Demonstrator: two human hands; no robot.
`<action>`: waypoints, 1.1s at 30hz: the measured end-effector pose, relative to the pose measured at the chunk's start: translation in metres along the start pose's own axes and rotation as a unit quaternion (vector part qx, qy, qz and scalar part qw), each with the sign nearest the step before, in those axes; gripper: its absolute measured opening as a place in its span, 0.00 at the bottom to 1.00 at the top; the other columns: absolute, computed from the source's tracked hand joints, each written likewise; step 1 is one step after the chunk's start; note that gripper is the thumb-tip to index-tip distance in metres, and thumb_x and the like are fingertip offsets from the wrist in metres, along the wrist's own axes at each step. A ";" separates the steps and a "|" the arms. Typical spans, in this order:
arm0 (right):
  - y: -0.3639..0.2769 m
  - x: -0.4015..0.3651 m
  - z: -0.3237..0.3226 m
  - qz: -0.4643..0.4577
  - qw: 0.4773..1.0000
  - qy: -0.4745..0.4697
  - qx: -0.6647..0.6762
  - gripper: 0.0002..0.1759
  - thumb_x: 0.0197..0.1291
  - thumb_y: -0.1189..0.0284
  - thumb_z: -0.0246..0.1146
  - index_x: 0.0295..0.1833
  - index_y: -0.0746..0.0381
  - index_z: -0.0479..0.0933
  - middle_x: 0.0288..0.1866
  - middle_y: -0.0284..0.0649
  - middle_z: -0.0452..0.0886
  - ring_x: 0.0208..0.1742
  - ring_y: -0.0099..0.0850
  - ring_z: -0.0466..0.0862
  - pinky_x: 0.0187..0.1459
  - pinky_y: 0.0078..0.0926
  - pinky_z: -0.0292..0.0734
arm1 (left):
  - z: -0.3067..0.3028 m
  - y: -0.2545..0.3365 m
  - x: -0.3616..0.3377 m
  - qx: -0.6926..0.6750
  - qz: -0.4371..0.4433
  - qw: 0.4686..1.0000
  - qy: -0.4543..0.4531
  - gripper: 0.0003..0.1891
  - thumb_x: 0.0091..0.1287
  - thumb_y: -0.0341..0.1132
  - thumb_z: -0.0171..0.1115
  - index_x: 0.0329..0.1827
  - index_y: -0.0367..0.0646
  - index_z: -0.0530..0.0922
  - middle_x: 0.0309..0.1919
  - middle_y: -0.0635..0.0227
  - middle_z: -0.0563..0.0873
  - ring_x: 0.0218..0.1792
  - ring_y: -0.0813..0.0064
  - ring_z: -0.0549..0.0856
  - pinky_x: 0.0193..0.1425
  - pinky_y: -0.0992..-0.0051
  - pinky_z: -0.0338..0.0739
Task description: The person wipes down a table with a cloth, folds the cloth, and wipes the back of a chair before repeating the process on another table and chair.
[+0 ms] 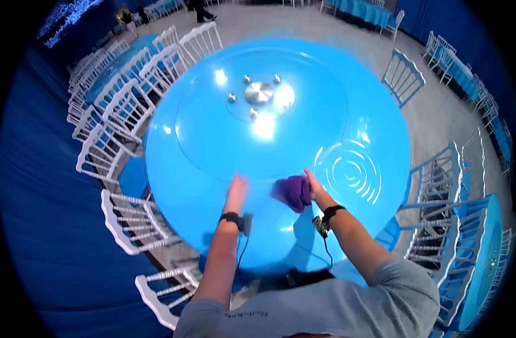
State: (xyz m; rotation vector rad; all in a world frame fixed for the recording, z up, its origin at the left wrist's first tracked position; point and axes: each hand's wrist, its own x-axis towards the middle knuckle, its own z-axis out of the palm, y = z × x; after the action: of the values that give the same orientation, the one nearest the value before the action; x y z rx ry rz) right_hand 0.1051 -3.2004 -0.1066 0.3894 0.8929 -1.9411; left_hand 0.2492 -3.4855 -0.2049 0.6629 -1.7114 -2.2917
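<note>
A person leans over a round blue table (213, 225). The right hand (316, 188) grips a bunched purple cloth (293, 192) against the tabletop, while the left hand (236, 190) rests flat on the surface just beside it. A glass turntable (201, 141) with a metal hub (259, 92) sits at the table's centre. White chairs (128, 222) ring the table.

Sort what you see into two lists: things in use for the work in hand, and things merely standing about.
In use:
- crumpled purple cloth, gripped in the right hand
- round glossy blue table, under the cloth and the left hand

Standing about:
- white slatted chairs around the table
- round silver metal hub at the table's centre
- second blue table at the right edge
</note>
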 end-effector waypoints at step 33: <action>0.008 -0.077 -0.128 -0.145 0.947 0.224 -0.177 0.19 0.62 0.61 0.55 0.32 0.68 0.75 0.27 0.41 0.79 0.26 0.32 0.78 0.30 0.31 0.74 | 0.082 0.017 -0.153 -0.221 -0.318 0.918 0.083 0.18 0.67 0.41 0.50 0.53 0.36 0.68 0.43 0.53 0.78 0.50 0.56 0.76 0.50 0.61 0.73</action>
State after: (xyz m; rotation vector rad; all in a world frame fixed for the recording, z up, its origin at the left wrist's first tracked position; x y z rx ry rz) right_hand 0.1404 -3.0630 -0.1525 0.5158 1.6456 -1.9276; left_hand 0.3434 -3.3568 -0.1352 1.4100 -0.9155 -2.7837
